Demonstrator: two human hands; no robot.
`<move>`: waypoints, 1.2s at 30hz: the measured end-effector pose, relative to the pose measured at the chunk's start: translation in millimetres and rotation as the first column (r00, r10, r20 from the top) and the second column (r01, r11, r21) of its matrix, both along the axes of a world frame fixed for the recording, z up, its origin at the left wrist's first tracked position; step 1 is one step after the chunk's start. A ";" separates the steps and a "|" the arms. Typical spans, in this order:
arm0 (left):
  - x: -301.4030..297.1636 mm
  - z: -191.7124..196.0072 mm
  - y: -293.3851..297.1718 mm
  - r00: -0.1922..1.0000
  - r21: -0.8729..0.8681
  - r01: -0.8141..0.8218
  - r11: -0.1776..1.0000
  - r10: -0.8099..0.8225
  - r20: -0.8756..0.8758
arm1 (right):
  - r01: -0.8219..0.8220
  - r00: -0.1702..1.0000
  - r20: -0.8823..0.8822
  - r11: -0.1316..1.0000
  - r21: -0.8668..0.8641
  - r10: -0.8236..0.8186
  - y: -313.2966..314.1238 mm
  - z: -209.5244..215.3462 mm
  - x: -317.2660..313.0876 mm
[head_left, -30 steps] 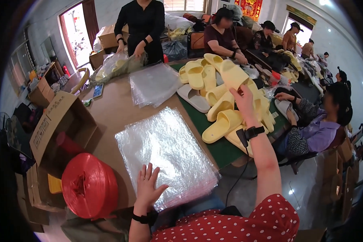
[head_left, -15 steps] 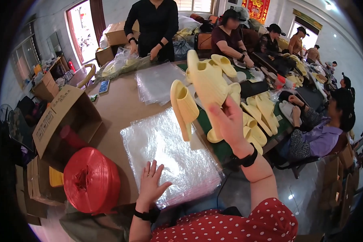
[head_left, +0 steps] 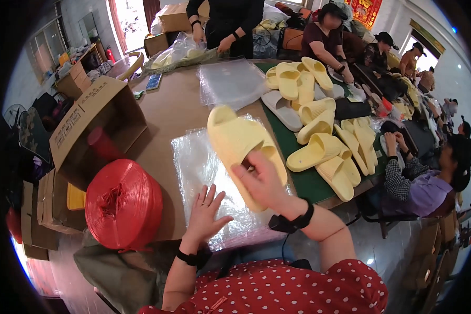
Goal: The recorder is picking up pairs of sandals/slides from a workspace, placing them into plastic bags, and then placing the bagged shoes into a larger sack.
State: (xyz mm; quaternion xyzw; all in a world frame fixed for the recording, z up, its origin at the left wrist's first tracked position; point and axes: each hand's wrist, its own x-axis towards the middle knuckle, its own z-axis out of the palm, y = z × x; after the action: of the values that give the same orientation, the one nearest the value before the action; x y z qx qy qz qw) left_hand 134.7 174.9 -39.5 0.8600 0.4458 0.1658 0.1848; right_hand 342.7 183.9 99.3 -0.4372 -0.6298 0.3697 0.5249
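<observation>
A pair of pale yellow slippers [head_left: 230, 137] is in my right hand [head_left: 264, 183], whose fingers are closed around their near side. The pair is held tilted, one slipper partly behind the other, above a stack of clear plastic bags [head_left: 186, 159]. Over the near left part of that stack my left hand [head_left: 206, 214] is spread with its fingers apart, holding nothing. Whether its palm presses on the bags I cannot tell. To the right, more yellow slippers [head_left: 319, 149] lie heaped on a green surface, with a grey slipper [head_left: 282, 111] among them.
At my left stand a big red roll of plastic twine [head_left: 123, 204] and an opened cardboard box [head_left: 91, 118]. Farther off lie another stack of clear bags [head_left: 227, 81] and a phone [head_left: 153, 81]. Across the table a person in black [head_left: 235, 23] handles a plastic bag; others sit along the right.
My right hand has brought the slippers down and nearer, from beside the slipper heap to over the bags. My left hand stays spread at the bags. The whole view has shifted a little.
</observation>
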 end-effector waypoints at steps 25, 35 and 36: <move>-1.0 -2.0 -1.9 0.999 0.024 -0.016 1.000 0.016 -0.036 | 0.093 0.838 0.535 0.994 0.061 -0.112 33.1 -96.6 21.6; 5.6 6.9 -3.0 0.999 0.011 -0.021 1.000 0.021 -0.032 | 0.077 0.536 0.843 0.997 0.012 -0.052 86.1 -120.3 39.1; 7.0 7.4 -2.9 0.999 0.007 -0.027 1.000 0.027 -0.020 | 0.072 0.540 0.840 0.997 0.014 -0.051 89.9 -121.4 39.4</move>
State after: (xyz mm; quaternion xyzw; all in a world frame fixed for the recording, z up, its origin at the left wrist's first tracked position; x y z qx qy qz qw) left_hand 141.8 172.0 -32.1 0.8560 0.4587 0.1614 0.1752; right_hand 382.1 273.8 -22.1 -0.5885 -0.7842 0.1039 0.1673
